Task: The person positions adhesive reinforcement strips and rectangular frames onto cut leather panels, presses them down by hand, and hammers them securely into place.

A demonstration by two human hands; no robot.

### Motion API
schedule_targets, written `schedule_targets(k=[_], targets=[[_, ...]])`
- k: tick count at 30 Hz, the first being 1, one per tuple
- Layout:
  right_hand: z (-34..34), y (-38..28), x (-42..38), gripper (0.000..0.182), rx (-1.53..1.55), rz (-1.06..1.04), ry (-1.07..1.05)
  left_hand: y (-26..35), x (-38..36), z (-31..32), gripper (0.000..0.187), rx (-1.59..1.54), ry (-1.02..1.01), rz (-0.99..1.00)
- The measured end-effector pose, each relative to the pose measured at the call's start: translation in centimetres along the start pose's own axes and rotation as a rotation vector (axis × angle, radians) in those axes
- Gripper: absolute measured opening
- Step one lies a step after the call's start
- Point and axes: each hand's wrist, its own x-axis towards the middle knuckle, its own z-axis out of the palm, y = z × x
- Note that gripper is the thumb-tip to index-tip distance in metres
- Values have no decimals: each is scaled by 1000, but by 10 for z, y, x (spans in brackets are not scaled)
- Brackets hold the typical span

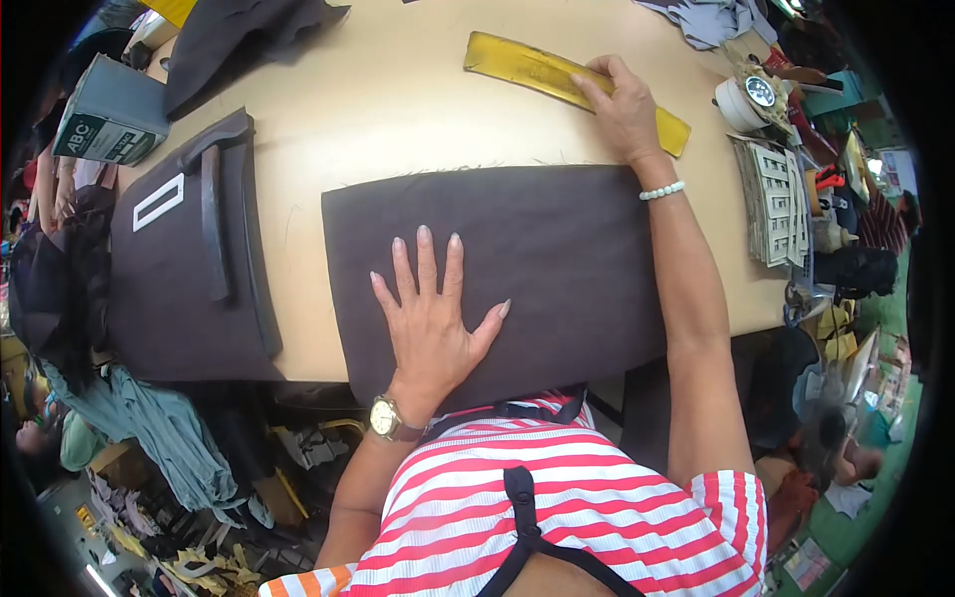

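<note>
My left hand (433,333) lies flat with spread fingers on a dark brown piece of cloth (567,259). The cloth's far edge is frayed, and its near edge reaches the table edge by my body. Beyond its far right corner, my right hand (627,109) is closed over a flat yellow strip (527,70), thumb and fingers bent across it. The strip lies slantwise on the table; part of it is hidden under that hand.
Left on the pale table (293,249), a dark cloth stack (164,289) bears a hammer-like tool (214,219) and a white rectangular frame (159,204). A tin (114,114) stands behind. Stacked cut-out templates (776,204) and a white roll (741,104) sit at right.
</note>
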Motion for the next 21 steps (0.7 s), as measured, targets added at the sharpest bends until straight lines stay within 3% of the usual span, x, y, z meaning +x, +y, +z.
schedule_targets(k=[4, 7, 8, 10, 12, 13, 16, 19, 21], targets=[[-43, -46, 13, 19, 252, -54, 2, 2, -1, -1, 83, -13, 13, -25], [-79, -98, -1, 17, 476, -105, -95, 3, -1, -3, 77, -63, 86, -22], [-89, -115, -13, 15, 556, -21, -227, 2, -2, -3, 73, -89, 133, -12], [-83, -123, -34, 18, 488, -40, -372, 0, -5, -2, 62, -128, 208, 23], [-61, -115, -59, 23, 123, -285, -202, -3, -10, -2, 50, -156, 261, 77], [-54, -107, -76, 28, 0, -246, -189, -1, -8, -6, 40, -178, 314, 107], [-53, -95, -127, 32, 24, 142, 5, -4, -10, -11, 39, -214, 274, 85], [-59, -85, -159, 35, 17, 371, 142, -12, -5, -15, 39, -263, 339, 36], [-63, -80, -165, 35, -23, 373, 136, -20, 2, -20, 41, -148, 410, 26]])
